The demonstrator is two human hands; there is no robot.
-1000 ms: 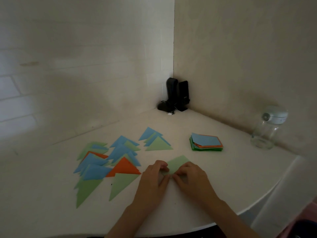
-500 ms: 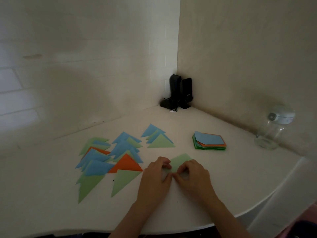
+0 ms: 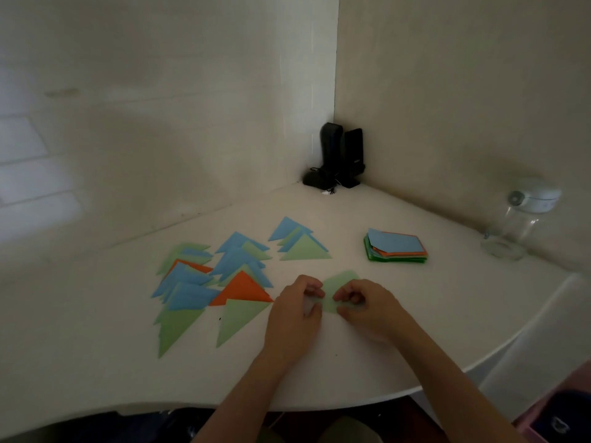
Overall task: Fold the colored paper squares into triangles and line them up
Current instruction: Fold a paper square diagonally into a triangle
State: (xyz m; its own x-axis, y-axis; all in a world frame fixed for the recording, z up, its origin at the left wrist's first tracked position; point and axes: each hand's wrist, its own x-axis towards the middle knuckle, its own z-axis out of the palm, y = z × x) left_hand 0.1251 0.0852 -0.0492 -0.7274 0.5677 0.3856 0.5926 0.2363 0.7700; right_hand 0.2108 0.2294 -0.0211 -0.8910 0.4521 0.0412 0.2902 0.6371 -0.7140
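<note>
**Paper mid-fold, both hands pinching a green sheet**

Paper like this is weighing almost nothing, I am judging: thin, limp and quick to slide on the smooth table [image 3: 399,340]. I am watching the left hand [image 3: 295,314] and the right hand [image 3: 367,306] both curling their fingers onto the green sheet [image 3: 340,284], near the middle of the table; its far corner is poking out beyond the knuckles. The corners and the folded edge look like the best places to hold, since a sheet this light will skate unless one hand is pinning it flat.

Left of the hands the folded triangles [image 3: 217,279] are lying in overlapping rows, the orange one [image 3: 241,287] and a green one [image 3: 238,319] just beside the left hand. A careless sweep there would be scattering them. The stack [image 3: 396,247] of unfolded squares is sitting farther right, well apart, and a jar [image 3: 515,225] is standing by the far right wall. Bare table is showing to the right of the hands, with the curved near edge close behind the wrists.
</note>
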